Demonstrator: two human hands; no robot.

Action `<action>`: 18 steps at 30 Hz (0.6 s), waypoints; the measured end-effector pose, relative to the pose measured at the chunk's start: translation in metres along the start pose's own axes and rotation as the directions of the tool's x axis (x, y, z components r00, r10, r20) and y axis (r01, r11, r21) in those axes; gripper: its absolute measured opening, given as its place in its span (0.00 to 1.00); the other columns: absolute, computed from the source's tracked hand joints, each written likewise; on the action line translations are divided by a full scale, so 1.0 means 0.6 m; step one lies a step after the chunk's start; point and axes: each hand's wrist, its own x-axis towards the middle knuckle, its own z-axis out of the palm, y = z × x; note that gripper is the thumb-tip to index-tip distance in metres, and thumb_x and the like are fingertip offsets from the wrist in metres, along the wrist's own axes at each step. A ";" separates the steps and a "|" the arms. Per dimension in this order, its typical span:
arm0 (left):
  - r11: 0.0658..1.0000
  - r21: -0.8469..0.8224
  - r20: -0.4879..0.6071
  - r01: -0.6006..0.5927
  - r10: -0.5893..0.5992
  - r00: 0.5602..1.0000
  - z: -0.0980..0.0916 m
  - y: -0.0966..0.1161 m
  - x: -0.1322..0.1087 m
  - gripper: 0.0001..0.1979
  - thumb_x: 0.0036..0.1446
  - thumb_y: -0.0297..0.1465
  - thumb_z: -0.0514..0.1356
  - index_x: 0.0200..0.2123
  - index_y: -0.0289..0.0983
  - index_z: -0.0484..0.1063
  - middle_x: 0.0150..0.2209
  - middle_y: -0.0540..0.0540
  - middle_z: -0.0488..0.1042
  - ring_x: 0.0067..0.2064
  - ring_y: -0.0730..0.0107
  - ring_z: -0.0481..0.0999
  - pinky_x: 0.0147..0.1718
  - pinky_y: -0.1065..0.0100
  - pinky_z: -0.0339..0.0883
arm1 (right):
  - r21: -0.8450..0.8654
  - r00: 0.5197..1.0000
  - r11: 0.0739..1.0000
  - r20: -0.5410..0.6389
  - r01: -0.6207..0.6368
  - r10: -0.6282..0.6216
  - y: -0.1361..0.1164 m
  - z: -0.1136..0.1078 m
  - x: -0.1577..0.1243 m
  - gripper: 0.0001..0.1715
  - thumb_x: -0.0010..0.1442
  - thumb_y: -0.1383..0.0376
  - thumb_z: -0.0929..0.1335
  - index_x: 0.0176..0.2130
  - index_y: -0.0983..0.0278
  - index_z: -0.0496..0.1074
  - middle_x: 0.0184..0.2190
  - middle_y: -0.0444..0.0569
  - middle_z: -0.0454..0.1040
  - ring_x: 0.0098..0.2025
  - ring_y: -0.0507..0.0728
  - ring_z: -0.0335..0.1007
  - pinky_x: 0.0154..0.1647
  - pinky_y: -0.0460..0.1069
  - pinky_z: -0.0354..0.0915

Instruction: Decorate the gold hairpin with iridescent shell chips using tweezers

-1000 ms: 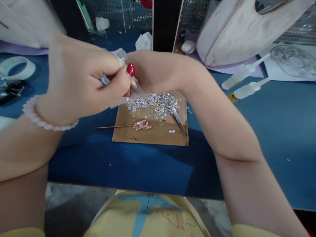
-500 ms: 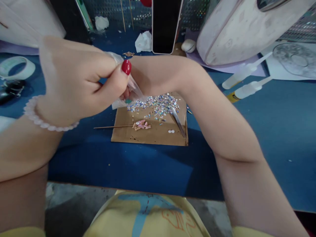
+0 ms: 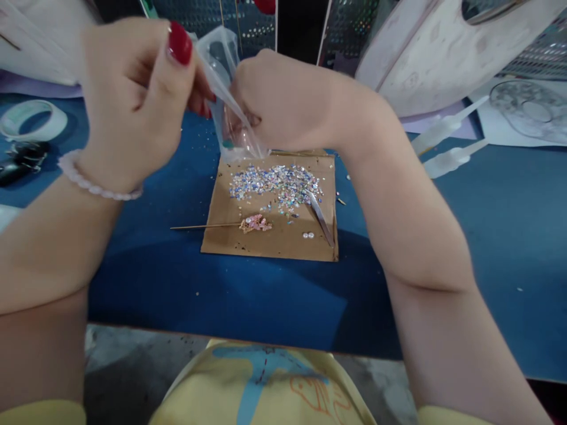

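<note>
My left hand [image 3: 142, 94], with red nails, pinches the edge of a clear plastic bag [image 3: 221, 71]. Bent inward at the wrist, my right hand [image 3: 270, 100] is curled against the bag's other side; its fingers show partly through the plastic. Below both hands lies a brown cardboard sheet [image 3: 266, 245]. It bears a spread of shiny blue and silver rhinestones [image 3: 283, 183], metal tweezers [image 3: 321, 218], two white pearls [image 3: 308, 235] and a pink and gold ornament [image 3: 256, 222] on a thin stick [image 3: 199, 226].
At the left are a tape roll [image 3: 33, 120] and a black clip [image 3: 22, 162]. Two white-tipped bottles [image 3: 452, 159] lie at the right near a pale bag [image 3: 411, 65]. A dark phone [image 3: 299, 29] stands behind my hands.
My left hand has risen and moved left a little, opening the bag wider. My right hand has come up into view beside the bag, uncovering more of the rhinestones.
</note>
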 end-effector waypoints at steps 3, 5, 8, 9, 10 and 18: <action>0.967 -0.234 -0.045 0.106 -0.119 0.992 0.020 -0.024 0.016 0.37 0.76 0.64 0.45 0.54 0.36 0.73 0.53 0.54 0.77 0.56 0.77 0.78 0.61 0.73 0.73 | -0.060 0.993 0.992 0.021 -0.113 0.115 -0.009 -0.011 -0.005 0.27 0.64 0.74 0.64 0.22 0.57 0.48 0.26 0.43 0.68 0.59 0.59 0.78 0.67 0.49 0.69; 0.825 -0.542 0.142 0.161 -0.099 0.985 0.030 -0.034 0.022 0.44 0.69 0.67 0.56 0.66 0.35 0.65 0.61 0.52 0.75 0.61 0.76 0.76 0.61 0.75 0.72 | -0.037 0.992 0.992 0.020 -0.123 0.123 -0.011 -0.016 -0.009 0.26 0.62 0.74 0.65 0.22 0.56 0.47 0.24 0.40 0.60 0.51 0.55 0.78 0.59 0.44 0.69; 0.644 -0.716 0.318 0.271 -0.045 0.947 0.049 -0.045 0.021 0.46 0.65 0.70 0.59 0.65 0.37 0.68 0.53 0.52 0.80 0.51 0.77 0.80 0.53 0.75 0.78 | -0.001 0.998 0.998 0.007 -0.070 0.070 -0.008 -0.017 -0.011 0.27 0.62 0.73 0.65 0.23 0.57 0.45 0.24 0.39 0.55 0.37 0.51 0.71 0.45 0.46 0.67; 0.585 -0.748 0.359 0.314 -0.042 0.933 0.056 -0.048 0.019 0.44 0.62 0.70 0.62 0.61 0.38 0.72 0.51 0.53 0.81 0.48 0.77 0.80 0.51 0.74 0.80 | 0.003 0.999 0.999 -0.004 -0.053 0.053 -0.006 -0.017 -0.011 0.27 0.63 0.73 0.65 0.23 0.58 0.45 0.25 0.38 0.55 0.35 0.49 0.68 0.42 0.47 0.64; 0.550 -0.768 0.361 0.328 -0.051 0.931 0.064 -0.052 0.016 0.43 0.59 0.70 0.64 0.56 0.38 0.76 0.48 0.52 0.82 0.46 0.77 0.81 0.49 0.74 0.81 | 0.000 0.999 0.999 -0.016 -0.048 0.048 -0.005 -0.016 -0.010 0.26 0.64 0.72 0.64 0.23 0.59 0.45 0.25 0.38 0.55 0.34 0.47 0.66 0.41 0.48 0.60; 0.439 -0.852 0.224 0.285 -0.185 0.957 0.100 -0.085 0.003 0.29 0.58 0.57 0.76 0.40 0.36 0.81 0.33 0.51 0.77 0.33 0.76 0.78 0.35 0.71 0.72 | 0.010 0.976 0.994 -0.188 -0.111 0.111 0.002 -0.010 -0.007 0.14 0.60 0.75 0.70 0.41 0.68 0.86 0.35 0.45 0.80 0.44 0.58 0.81 0.50 0.50 0.70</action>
